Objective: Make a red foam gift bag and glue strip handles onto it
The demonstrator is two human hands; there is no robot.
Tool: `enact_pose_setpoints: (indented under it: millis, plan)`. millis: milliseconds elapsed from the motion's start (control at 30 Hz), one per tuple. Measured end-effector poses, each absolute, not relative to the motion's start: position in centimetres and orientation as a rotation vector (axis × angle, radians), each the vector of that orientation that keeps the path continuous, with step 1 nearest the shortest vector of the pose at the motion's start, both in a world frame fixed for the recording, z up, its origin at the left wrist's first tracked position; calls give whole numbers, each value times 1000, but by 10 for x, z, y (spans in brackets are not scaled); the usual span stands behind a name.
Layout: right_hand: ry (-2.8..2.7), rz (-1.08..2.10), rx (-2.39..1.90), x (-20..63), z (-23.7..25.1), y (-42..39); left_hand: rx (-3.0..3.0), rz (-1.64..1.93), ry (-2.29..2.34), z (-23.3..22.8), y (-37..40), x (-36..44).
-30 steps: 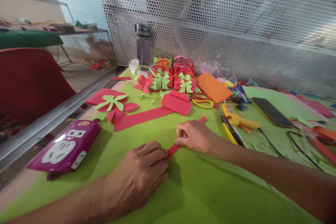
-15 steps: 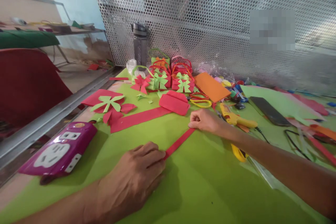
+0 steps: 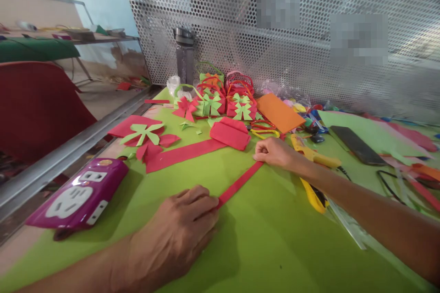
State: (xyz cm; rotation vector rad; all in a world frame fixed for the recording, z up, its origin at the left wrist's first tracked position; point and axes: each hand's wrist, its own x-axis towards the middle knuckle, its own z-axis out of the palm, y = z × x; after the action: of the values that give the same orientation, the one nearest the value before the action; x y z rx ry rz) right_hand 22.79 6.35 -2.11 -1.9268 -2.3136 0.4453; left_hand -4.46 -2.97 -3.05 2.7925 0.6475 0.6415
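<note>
Right grip beside scissors, glue gun

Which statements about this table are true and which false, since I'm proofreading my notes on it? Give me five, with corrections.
1. The left hand and right hand hold the same narrow red strip. True.
2. The purple socket block sits to the right of the right hand. False: the purple socket block is left of the left hand.
3. The grey bottle stands upright. True.
4. The right hand grips the orange sheet. False: the orange sheet lies beyond that hand, untouched.
5. A green bow decorates a red bag. True.
</note>
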Motion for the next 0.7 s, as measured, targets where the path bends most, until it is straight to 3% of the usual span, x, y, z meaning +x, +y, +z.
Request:
enact_pose_setpoints:
  millis: [467,700]
  plan:
    - [-2350,91,-1907,195,-16,26,2795,659,665,-32,-29,-44]
    - [-2747,-529,-1123,174,-33,-23,2753,594,655,-32,-26,-45]
